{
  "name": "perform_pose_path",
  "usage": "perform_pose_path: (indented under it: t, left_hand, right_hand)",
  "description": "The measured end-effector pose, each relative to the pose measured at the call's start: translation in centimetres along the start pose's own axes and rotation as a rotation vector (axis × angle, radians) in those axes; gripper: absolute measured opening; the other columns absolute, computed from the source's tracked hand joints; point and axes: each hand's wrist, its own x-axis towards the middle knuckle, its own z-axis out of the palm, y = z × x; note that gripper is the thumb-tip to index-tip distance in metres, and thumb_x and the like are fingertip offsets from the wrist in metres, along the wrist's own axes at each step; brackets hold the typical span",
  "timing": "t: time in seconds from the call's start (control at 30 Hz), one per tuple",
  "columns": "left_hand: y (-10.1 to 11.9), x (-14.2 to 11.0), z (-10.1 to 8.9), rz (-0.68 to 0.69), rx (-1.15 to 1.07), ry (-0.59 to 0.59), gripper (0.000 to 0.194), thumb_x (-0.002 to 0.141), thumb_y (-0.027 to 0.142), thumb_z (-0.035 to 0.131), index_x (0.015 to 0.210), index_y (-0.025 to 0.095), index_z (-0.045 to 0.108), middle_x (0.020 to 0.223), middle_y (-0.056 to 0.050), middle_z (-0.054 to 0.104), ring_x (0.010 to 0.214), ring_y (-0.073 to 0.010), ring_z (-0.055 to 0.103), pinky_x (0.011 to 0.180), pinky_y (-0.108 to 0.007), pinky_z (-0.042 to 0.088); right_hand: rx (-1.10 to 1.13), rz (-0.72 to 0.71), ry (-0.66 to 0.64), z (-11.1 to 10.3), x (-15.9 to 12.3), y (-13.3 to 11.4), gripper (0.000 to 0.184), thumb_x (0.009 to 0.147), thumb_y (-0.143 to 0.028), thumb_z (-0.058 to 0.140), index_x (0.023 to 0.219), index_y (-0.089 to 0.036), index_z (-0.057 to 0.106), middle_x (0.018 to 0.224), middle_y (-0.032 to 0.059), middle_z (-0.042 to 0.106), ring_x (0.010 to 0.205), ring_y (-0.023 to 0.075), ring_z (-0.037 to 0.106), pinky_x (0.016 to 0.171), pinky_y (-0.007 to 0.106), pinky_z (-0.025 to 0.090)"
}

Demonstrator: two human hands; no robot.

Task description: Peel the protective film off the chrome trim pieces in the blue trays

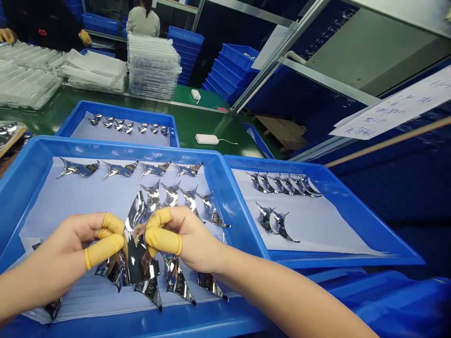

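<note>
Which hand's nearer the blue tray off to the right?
Right hand. It is over the larger tray, just left of the blue tray; the left hand is farther left, beyond the chrome piece both pinch.

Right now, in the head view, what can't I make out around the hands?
Head view:
- Chrome piece held between left hand and right hand: its middle hidden by the fingers in yellow finger cots.
- Another chrome piece: partly covered by the left forearm.
- Paper sheet, upper right: writing blurred, cut off by right edge.
</note>
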Motion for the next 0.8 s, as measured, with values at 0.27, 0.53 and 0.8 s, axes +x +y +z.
perform_pose_path:
  t: [0.27, 0.53, 0.8]
  left_hand:
    - [0.6, 0.8, -6.3, -0.165, 1.103, 0.261, 0.047, 0.087, 0.053, 0.036, 0.106, 0.025, 0.068, 0.089, -0.006, 0.076, 0.080, -0.0312, 0.069, 0.067, -0.041, 0.050]
    - [-2.5, 1.0, -7.0, -0.371, 1.390, 0.083, 0.033, 0.086, 0.036, 0.045, 0.089, 0.019, 0.073, 0.083, -0.019, 0.076, 0.082, -0.0435, 0.070, 0.057, -0.042, 0.042]
    - [-2.2, 0.7, -5.5, -0.260, 1.284, -0.017, 0.039, 0.089, 0.047, 0.044, 0.093, 0.025, 0.075, 0.077, -0.012, 0.076, 0.073, -0.0348, 0.069, 0.054, -0.035, 0.036]
  right_hand:
    - [-1.190, 0.194, 0.256, 0.2, 5.6, -4.2, 0.018, 0.083, -0.026, 0.058, 0.068, -0.017, 0.060, 0.064, 0.0007, 0.061, 0.058, 0.0128, 0.056, 0.053, 0.024, 0.043]
    - [-1.602, 0.348, 0.237, 1.4, 11.2, 0.1, 0.022, 0.081, -0.019, 0.061, 0.095, -0.008, 0.073, 0.094, 0.0222, 0.072, 0.093, 0.0347, 0.069, 0.073, 0.040, 0.054]
    - [-1.646, 0.285, 0.236, 0.6, 7.7, -2.0, 0.036, 0.095, -0.038, 0.053, 0.089, -0.010, 0.074, 0.075, 0.0154, 0.069, 0.084, 0.0314, 0.068, 0.071, 0.040, 0.052]
